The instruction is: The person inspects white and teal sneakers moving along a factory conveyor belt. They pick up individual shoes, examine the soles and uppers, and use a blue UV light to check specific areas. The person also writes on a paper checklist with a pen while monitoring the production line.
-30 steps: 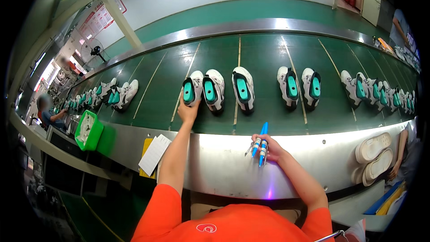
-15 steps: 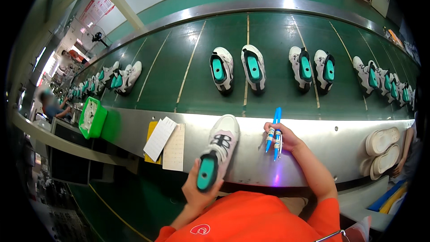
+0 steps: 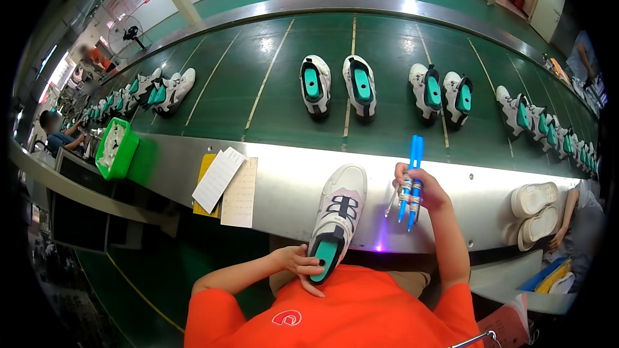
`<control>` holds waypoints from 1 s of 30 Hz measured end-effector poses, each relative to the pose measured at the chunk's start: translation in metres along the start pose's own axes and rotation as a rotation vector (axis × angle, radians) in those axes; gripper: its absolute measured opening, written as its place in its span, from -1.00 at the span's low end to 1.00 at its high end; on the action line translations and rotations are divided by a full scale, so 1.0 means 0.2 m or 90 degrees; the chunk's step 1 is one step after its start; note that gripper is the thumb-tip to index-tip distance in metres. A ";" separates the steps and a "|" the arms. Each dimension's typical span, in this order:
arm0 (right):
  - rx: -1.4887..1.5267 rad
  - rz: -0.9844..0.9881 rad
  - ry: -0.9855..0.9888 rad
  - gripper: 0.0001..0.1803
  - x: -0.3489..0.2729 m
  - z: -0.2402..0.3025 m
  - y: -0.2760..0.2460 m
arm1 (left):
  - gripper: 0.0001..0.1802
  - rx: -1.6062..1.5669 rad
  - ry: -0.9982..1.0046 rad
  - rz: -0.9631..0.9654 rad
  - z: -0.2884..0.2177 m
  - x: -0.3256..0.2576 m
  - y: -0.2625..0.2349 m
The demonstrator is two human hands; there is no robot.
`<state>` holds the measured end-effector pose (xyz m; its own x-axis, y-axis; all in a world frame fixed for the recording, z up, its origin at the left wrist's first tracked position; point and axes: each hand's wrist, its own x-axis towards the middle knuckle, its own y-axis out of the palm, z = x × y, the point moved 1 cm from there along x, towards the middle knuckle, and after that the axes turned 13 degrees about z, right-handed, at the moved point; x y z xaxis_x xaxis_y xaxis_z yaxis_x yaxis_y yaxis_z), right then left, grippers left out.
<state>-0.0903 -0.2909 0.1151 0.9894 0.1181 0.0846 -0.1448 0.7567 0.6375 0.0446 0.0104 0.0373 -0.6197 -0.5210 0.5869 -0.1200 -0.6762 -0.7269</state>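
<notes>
A white sneaker with pale pink panels, black straps and a teal insole stands over the metal ledge's near edge. Its toe points away from me and its heel is close to my body. My left hand grips the shoe at the heel, fingers at the collar and over the insole. To the right, above the ledge, my right hand is closed round two blue pens with wrapping round their barrels. A thin metal tool pokes out of the same hand; its kind is unclear.
Beyond the steel ledge, a green conveyor carries several similar sneakers. Papers and a green basket lie leftward. White soles sit at right, near another person's arm.
The sneaker has moved slightly right, and my left hand has shifted its hold at the heel. My right hand with the pens has moved right. The view has tilted a little.
</notes>
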 end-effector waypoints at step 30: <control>-0.388 -0.345 -0.452 -0.64 -0.28 0.00 0.96 | -0.15 -0.678 -0.368 -0.167 0.40 0.78 -0.41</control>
<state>-0.1734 -0.1512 0.2331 0.6751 -0.5800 0.4559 0.5271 0.8116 0.2520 0.0205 -0.0568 0.2170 -0.0813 -0.7697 0.6331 -0.9265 -0.1757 -0.3327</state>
